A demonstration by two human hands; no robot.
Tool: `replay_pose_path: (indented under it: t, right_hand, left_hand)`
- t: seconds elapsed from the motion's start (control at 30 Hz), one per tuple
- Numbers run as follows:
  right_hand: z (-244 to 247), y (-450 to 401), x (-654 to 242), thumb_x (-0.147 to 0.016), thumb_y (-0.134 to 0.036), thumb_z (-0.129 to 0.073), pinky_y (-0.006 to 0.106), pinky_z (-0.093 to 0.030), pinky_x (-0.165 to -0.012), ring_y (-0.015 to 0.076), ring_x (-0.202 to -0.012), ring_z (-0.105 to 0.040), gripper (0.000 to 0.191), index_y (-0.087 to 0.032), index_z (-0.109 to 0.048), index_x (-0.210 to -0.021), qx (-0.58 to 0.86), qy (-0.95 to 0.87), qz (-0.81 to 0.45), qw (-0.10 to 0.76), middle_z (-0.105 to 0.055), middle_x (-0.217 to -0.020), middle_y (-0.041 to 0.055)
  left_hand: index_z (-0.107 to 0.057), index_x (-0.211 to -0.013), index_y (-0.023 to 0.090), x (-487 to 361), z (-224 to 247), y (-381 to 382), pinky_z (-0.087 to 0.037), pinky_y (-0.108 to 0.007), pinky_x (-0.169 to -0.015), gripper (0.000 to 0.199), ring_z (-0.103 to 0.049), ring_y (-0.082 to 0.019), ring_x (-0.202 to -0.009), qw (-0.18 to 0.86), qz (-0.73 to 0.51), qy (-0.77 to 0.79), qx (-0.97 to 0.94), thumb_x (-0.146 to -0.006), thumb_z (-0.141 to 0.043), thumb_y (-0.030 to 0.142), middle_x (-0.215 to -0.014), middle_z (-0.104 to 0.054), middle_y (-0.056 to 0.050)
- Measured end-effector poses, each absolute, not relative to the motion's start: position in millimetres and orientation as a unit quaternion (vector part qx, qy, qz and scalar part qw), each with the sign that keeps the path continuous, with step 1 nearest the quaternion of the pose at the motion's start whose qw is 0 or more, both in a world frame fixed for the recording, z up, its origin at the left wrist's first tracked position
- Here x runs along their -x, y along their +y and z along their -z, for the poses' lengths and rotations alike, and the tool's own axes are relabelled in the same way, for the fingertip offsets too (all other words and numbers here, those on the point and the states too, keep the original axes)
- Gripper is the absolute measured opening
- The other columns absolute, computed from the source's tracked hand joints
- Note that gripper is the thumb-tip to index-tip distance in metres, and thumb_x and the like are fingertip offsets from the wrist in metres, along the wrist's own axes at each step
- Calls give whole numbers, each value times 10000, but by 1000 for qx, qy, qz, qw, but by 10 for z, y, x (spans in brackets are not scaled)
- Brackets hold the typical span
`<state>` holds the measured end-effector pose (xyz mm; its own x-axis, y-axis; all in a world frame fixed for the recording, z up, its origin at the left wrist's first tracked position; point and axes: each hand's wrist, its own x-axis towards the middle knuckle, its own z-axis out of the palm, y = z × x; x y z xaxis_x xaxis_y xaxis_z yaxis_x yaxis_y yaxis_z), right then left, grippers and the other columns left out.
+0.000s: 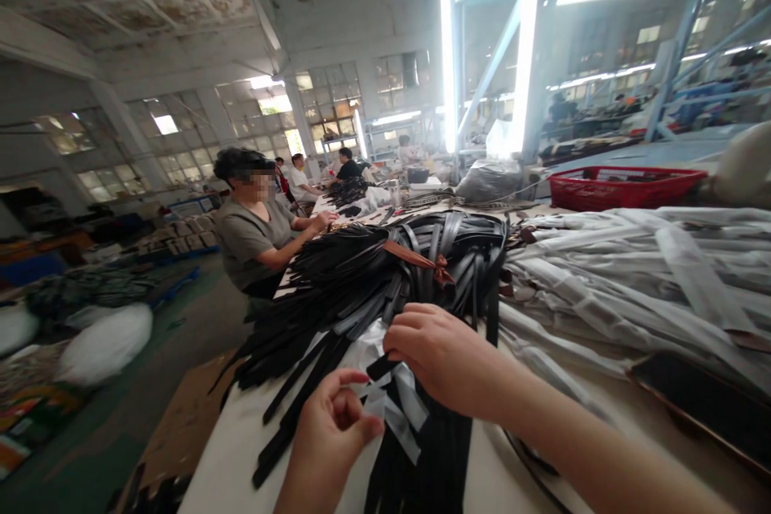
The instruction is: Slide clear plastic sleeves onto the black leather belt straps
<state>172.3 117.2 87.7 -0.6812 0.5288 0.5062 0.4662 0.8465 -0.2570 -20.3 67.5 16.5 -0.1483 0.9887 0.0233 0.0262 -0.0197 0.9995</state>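
My right hand (430,357) pinches the end of a black strap (381,368) between thumb and fingers. Just left of it and lower, my left hand (328,442) has its fingers curled in, the index fingertip close to that strap end. Thin translucent white film strips (402,426) hang beside the left thumb; whether the left fingers grip one is hidden. Under and around both hands lie long black straps (425,458), some over the pale tabletop (232,450). Farther out is a large bundle of black straps (355,269) tied with a brown band (415,255).
White-wrapped straps (602,273) are heaped on the right. A dark flat phone-like object (704,397) lies near my right forearm. Behind stands a red basket (626,186) beside a grey plastic bag (491,179). A co-worker (250,225) works at the table's left side.
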Motion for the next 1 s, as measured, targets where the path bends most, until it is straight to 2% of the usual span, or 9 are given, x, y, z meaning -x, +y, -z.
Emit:
replay_pose_path:
  t: [0.1, 0.3, 0.47, 0.63, 0.73, 0.87, 1.0]
  right_hand:
    - [-760, 1164, -1683, -774, -27, -523, 268, -321, -754, 156, -784, -484, 173, -190, -571, -807, 253, -925, -51, 277, -602, -787, 1]
    - [-730, 1185, -1722, -830, -90, -515, 283, -291, -779, 150, -811, -498, 128, -189, -587, -792, 260, -933, -52, 245, -613, -801, 0]
    - [-682, 1184, -1699, -831, -138, -550, 294, -287, -775, 156, -815, -510, 89, -200, -607, -803, 238, -946, -53, 212, -627, -794, -6]
    - [-541, 1117, -1531, -840, -189, -574, 299, -310, -746, 176, -817, -528, 33, -180, -603, -826, 231, -955, -29, 183, -635, -801, 21]
    - [-520, 1163, -1546, -892, -236, -542, 290, -334, -732, 175, -802, -548, 98, -161, -604, -893, 249, -950, -29, 188, -651, -814, 39]
    - [-585, 1399, -1804, -939, -318, -488, 273, -341, -673, 161, -708, -562, 294, -152, -628, -740, 307, -936, -57, 165, -653, -713, 51]
    - [-623, 1463, -1850, -916, -290, -515, 245, -319, -588, 130, -626, -548, 287, -152, -643, -699, 274, -947, -79, 148, -658, -678, 42]
  left_hand:
    - [-593, -915, 131, 224, -163, 679, -233, -163, -455, 469, -352, -48, -444, 448, -525, 538, -483, -495, -796, 177, -479, -443, 110]
    - [-596, -946, 133, 269, -180, 682, -235, -177, -454, 463, -348, -55, -455, 453, -496, 537, -511, -547, -812, 226, -496, -429, 112]
    - [-575, -1011, 149, 268, -225, 667, -410, -213, -578, 432, -553, -126, -582, 454, -443, 569, -523, -620, -744, 217, -590, -624, 39]
    - [-578, -1050, 156, 220, -293, 637, -458, -238, -628, 435, -617, -167, -643, 423, -421, 602, -531, -644, -706, 246, -621, -684, 14]
    - [-581, -1061, 153, 260, -288, 653, -466, -246, -629, 447, -633, -179, -659, 426, -423, 594, -535, -648, -713, 260, -655, -700, -4]
    - [-570, -1106, 142, 363, -262, 688, -463, -258, -660, 469, -637, -181, -669, 405, -415, 603, -547, -677, -704, 276, -673, -715, -22]
    - [-563, -1143, 133, 328, -272, 663, -427, -231, -620, 497, -592, -149, -608, 412, -416, 593, -553, -683, -697, 265, -614, -684, 13]
